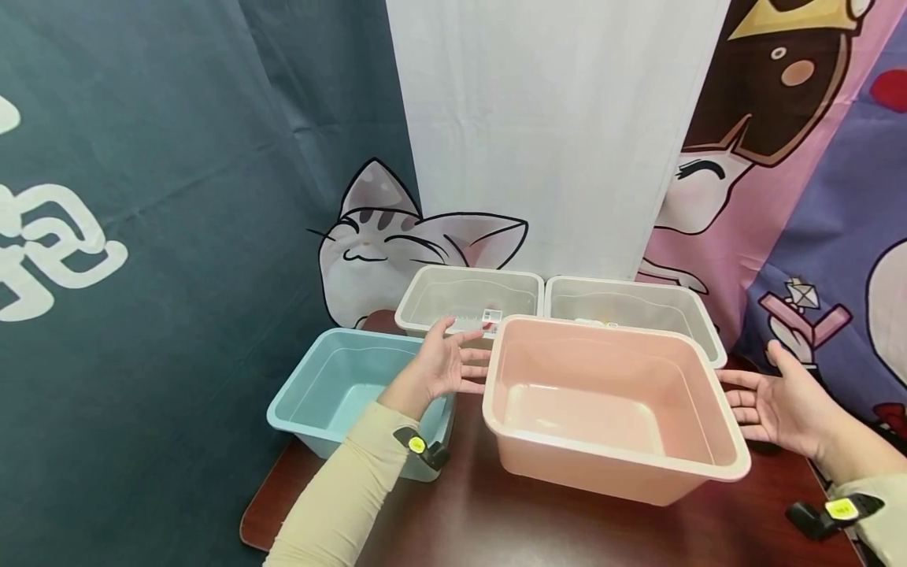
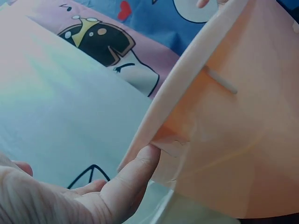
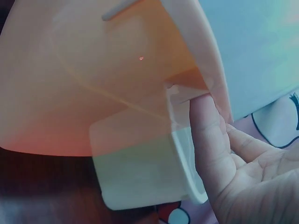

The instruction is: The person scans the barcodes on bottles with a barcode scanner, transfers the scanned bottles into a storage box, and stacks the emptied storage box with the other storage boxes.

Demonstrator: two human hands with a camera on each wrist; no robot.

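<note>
A pink plastic storage bin (image 1: 581, 394) is between my two hands, with nothing seen inside it. My left hand (image 1: 442, 362) is at its left end, fingers extended; the left wrist view shows a fingertip (image 2: 148, 154) under the rim. At the right end my right hand (image 1: 786, 402) has its fingers outstretched, and in the right wrist view a finger (image 3: 203, 121) reaches up beneath the rim. The bin's base appears to hang over the table, though the exact gap cannot be judged.
A blue bin (image 1: 319, 405) stands at left on the dark red table (image 1: 453, 512). Two pale bins stand side by side behind: a left one (image 1: 432, 291) with a label inside and a right one (image 1: 697, 315). A printed curtain (image 1: 553, 142) hangs behind them.
</note>
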